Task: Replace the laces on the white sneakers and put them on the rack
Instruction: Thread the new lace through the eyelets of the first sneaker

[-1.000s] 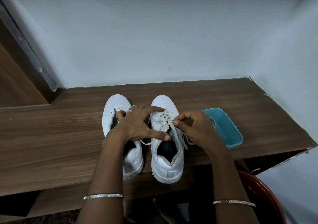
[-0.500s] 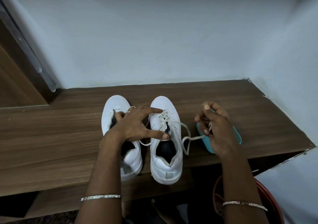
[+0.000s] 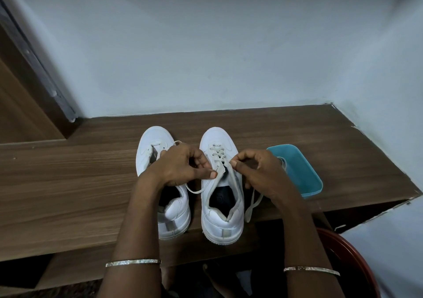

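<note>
White low-top sneakers (image 3: pixel 216 137), cream flat laces (image 3: pixel 218 153), brown wood-grain shelf (image 3: pixel 68 183); teal rectangular plastic tray (image 3: pixel 305 177) at three o'clock.

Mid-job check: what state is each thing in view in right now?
White low-top sneaker being laced: upright, partly laced, upper eyelets open.
Other white sneaker: upright, not laced up.
White flat lace: half threaded, ends loose.
Teal plastic tray: upright, a second lace inside.
Left hand: grip on the laced sneaker's flap.
Right hand: pinching the lace.
</note>
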{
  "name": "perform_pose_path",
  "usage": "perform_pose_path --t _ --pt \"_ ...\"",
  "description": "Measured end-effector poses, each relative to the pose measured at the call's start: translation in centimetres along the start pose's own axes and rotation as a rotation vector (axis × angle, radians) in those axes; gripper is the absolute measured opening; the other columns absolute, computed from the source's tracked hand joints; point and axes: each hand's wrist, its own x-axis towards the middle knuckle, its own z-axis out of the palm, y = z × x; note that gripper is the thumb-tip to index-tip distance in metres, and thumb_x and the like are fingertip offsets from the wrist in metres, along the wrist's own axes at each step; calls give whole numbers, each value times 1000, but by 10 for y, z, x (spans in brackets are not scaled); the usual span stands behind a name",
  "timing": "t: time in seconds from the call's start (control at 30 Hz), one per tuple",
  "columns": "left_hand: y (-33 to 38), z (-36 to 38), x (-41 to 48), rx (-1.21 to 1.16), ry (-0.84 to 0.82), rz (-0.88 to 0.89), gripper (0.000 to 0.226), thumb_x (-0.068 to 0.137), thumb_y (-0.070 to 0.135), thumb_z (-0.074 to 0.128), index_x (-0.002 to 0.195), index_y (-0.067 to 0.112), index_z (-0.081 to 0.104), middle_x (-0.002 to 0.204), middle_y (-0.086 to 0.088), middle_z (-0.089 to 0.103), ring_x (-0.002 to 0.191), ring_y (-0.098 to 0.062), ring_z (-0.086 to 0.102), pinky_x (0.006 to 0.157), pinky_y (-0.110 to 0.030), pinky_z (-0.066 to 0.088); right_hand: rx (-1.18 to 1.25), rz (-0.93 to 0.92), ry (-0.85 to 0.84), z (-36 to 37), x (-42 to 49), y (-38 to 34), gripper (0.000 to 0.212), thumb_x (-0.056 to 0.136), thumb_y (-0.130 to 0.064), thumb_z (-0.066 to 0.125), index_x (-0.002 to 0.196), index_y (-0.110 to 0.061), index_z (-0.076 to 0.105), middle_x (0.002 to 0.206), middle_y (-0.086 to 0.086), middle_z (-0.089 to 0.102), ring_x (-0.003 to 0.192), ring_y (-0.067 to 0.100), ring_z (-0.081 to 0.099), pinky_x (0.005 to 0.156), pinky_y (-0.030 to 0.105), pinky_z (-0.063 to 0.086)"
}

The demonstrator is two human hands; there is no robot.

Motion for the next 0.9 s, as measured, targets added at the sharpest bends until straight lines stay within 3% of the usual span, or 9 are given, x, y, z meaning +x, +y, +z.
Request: perform_pose_path --t 0.1,0.2,0.37,0.5,0.67,0.77,0.9 --pt "2 2 0 -30 -13 18 21 74 41 87 78 24 76 73 8 73 72 -5 67 83 -38 57 -123 -70 20 4 3 3 13 95 -26 69 87 -17 74 74 -4 73 59 7 65 60 33 56" --pt "3 3 0 -50 -29 26 19 76 36 86 79 20 76 73 6 73 71 -5 66 77 -29 55 -213 -132 51 6 5 8 20 99 -29 62 90 -16 74 80 -7 74 75 8 69 73 36 57" --pt "5 6 2 -60 -68 24 9 84 26 81 81 19 76 77 2 74 73 -8 67 75 -24 52 -285 -139 28 12 6 8 27 103 -27 51 77 -21 57 64 -9 57 59 6 51 59 29 40" --pt "4 4 0 -99 -69 -6 10 92 19 71 83 12 73 81 -3 73 72 -4 62 75 -25 50 -251 -44 18 17 4 2 36 103 -27 47 68 -16 47 61 -4 51 58 12 46 61 35 39" --pt "1 0 -2 -148 -45 3 22 90 22 68 69 21 63 70 4 64 69 -9 59 75 -33 48 -96 77 20 15 5 -1 41 96 -29 51 60 -11 54 57 2 56 55 14 55 57 37 49" --pt "0 -3 -5 -194 -68 0 23 84 29 62 62 32 63 78 4 73 94 -24 71 87 -42 52 -58 115 24 15 4 -2 39 92 -27 54 57 -11 58 56 2 62 55 13 58 60 37 49" --pt "2 -6 -10 -238 -84 -6 36 95 16 56 63 29 61 87 -2 77 88 -22 68 72 -30 43 -62 84 45 18 3 -4 35 88 -24 58 61 -4 65 61 10 68 56 15 59 65 40 53"
